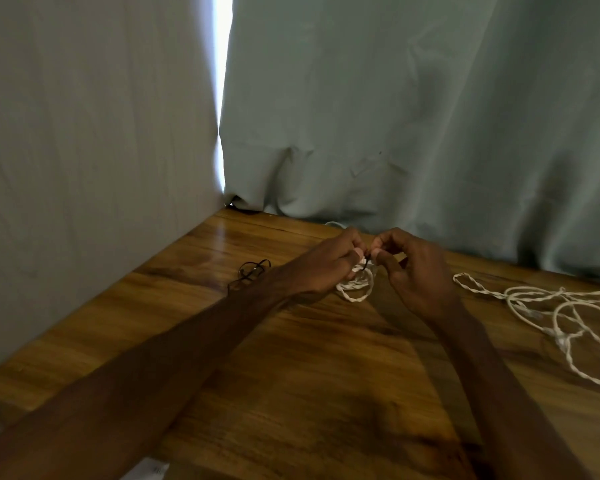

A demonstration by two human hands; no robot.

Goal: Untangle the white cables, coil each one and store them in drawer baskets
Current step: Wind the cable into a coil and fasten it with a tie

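At the far middle of the tabletop [291,368], our left hand [329,263] grips a small coiled white cable [359,292]. Our right hand [418,271] pinches a thin dark strand [367,260] at its top. Loose white cables [548,306] sprawl to the right.

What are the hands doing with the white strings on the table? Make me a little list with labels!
left hand: grips a small white coil
right hand: pinches a thin dark strand at the top of the coil
loose white cable: tangled loops lying on the table, right of the hands
black wire: lying on the table, left of the hands
table: brown wood
curtain: hangs behind the table
drawer baskets: not in view
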